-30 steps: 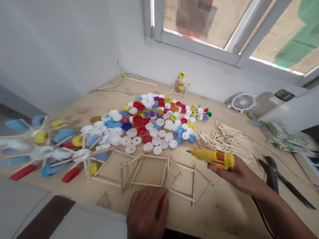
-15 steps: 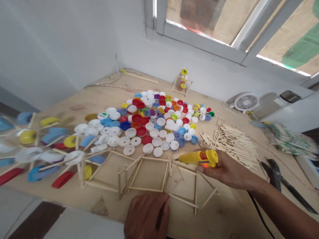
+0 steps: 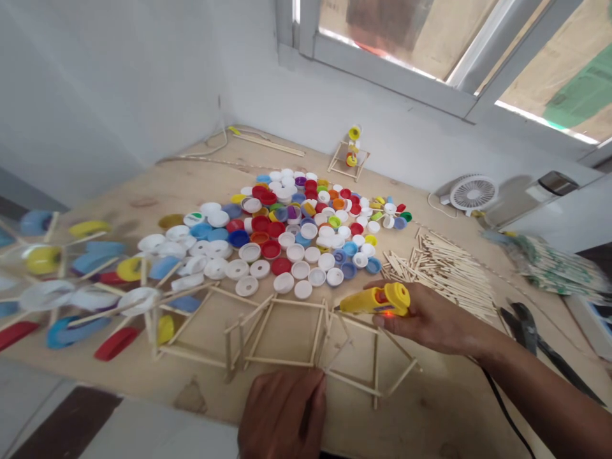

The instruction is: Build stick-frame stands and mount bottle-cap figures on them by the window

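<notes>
Head view: the right hand (image 3: 425, 319) grasps a yellow hot glue gun (image 3: 366, 300), nozzle beside a corner of the rightmost stick frame (image 3: 354, 383) on the surface (image 3: 430, 411). The left hand (image 3: 282, 414) curls nearby, its grip unclear; bracing the frame would likely keep the gluing neat.

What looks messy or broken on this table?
Nothing looks clearly broken. The messiest bit is the heap of loose wooden sticks, beyond the yellow glue gun and right of the bottle caps: its left end lies crisscrossed, while most others roughly line up.
</notes>
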Motion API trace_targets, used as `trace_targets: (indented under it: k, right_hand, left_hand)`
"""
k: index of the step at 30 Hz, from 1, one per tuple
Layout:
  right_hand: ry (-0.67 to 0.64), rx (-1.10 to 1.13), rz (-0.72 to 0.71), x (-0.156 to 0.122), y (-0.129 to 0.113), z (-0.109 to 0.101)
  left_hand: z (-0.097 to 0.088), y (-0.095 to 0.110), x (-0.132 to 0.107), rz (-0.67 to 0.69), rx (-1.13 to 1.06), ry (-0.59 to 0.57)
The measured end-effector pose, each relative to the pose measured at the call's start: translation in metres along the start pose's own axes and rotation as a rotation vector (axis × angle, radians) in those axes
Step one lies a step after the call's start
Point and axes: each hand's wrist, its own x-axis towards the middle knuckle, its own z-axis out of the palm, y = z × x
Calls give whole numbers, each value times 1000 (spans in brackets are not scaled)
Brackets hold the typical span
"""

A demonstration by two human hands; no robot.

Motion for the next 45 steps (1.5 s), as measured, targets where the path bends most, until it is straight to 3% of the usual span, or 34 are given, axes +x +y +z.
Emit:
trace_targets:
  k: [25,34,45]
  right_hand:
    - [-38,-136,-26,6,-12,-9]
    - [-22,-183,31,5,-11,-7]
    - [38,22,-24,-25,-11,-15]
  left_hand:
    - [0,2,-1,-16,-3,15]
    - [-2,4,0,-29,-28,1]
    - [-1,8,0,-73,-33,40]
